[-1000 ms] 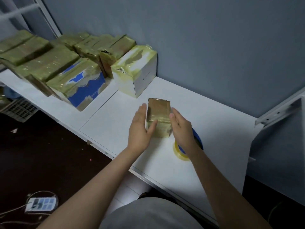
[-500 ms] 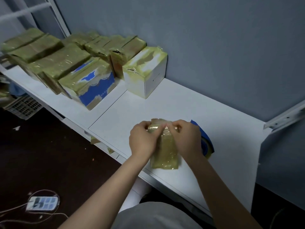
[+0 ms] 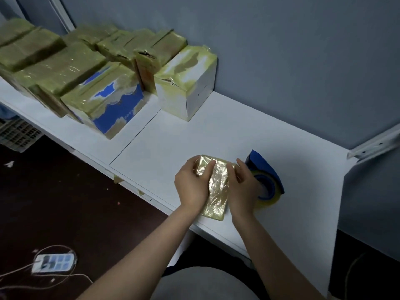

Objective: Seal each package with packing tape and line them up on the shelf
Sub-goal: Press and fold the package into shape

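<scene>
The white shelf [image 3: 194,137] runs wide ahead of the hands, and the row of taped packages [image 3: 71,68] sits well off to the far left. Between the hands, near the front edge, lies the small package [image 3: 217,187], glossy with tape. The left hand [image 3: 190,187] wraps its far end, thumb on top, and the right hand [image 3: 244,191] clasps the right side. Best to rub from the middle outward, flattening wrinkles and corners. The tape dispenser [image 3: 267,176] sits just beyond the right hand, so mind those knuckles. There's open room ahead-left toward the row.

Dim, cool, even light, crinkled glare on the package [image 3: 216,187] between the fingers [image 3: 206,171], boxes [image 3: 65,68] far left of them motion-blurred, frame edges bowed.
</scene>
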